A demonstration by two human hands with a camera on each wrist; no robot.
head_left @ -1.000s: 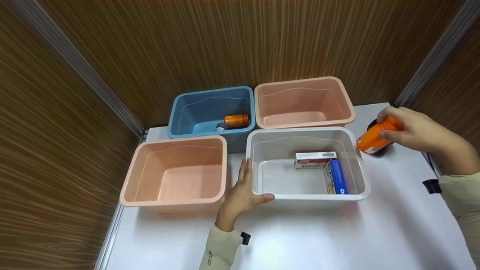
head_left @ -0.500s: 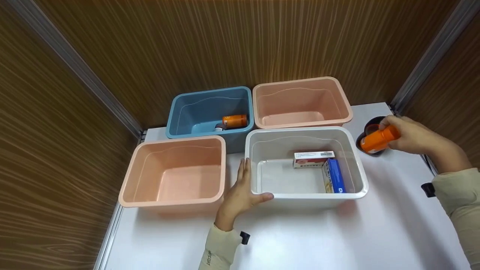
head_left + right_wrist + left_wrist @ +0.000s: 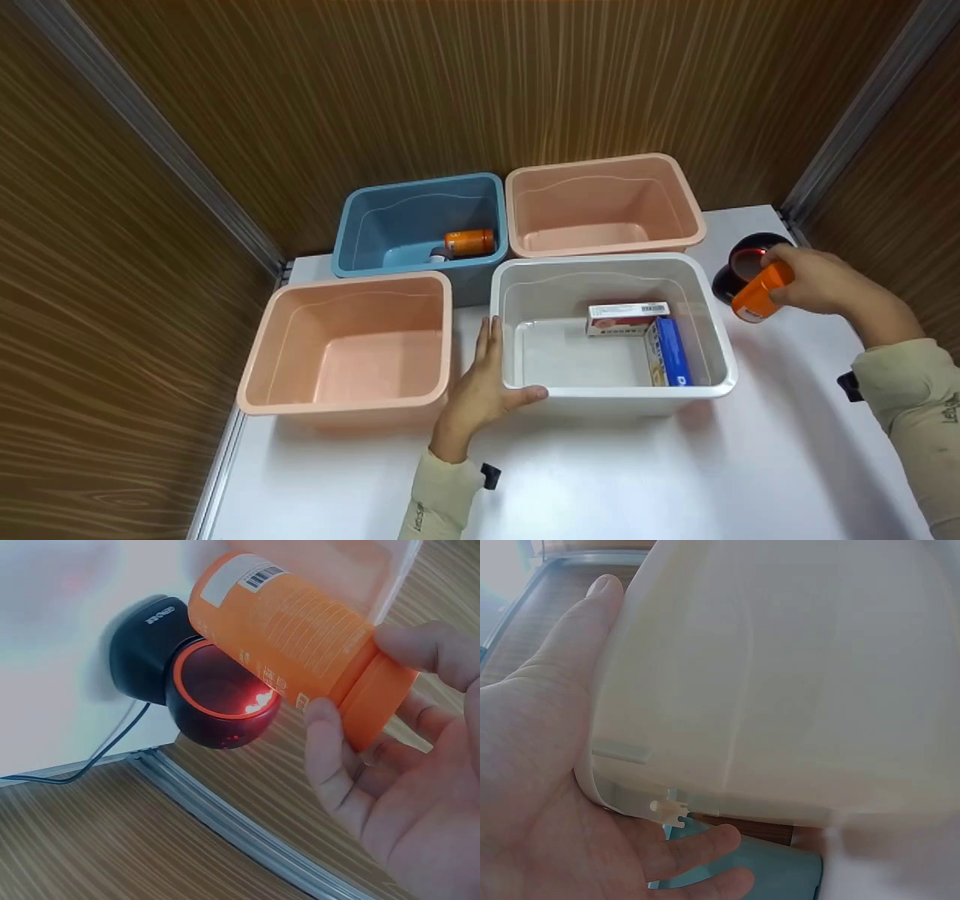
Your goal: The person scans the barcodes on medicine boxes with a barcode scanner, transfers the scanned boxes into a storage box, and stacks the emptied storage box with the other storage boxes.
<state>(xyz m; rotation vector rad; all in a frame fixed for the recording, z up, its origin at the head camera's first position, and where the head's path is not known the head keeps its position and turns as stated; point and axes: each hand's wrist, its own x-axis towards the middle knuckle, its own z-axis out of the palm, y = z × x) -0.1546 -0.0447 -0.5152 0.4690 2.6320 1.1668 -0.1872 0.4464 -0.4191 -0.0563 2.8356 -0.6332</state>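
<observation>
My right hand [image 3: 814,281] grips an orange pill bottle [image 3: 281,626] by its orange cap end, bottle tilted. Its label with a barcode shows in the right wrist view. Just beside the bottle stands a black barcode scanner [image 3: 217,690] with an orange ring and a lit red light in its window. My left hand [image 3: 480,394] rests at the near left corner of the white bin [image 3: 611,392], thumb along the front rim and straight fingers along the left side. Inside that bin are a red-and-white box [image 3: 627,319] and a blue box [image 3: 670,352].
A blue bin [image 3: 375,196] at the back holds another orange bottle [image 3: 469,242] and a small dark-capped bottle [image 3: 440,255]. One pink bin [image 3: 600,166] stands back right, another pink bin [image 3: 345,405] front left. The scanner's black cable [image 3: 105,750] runs off by the table edge.
My right hand turns the orange bottle at the scanner, its base swinging down and toward the front, uncovering more of the scanner. The left hand stays at the white bin.
</observation>
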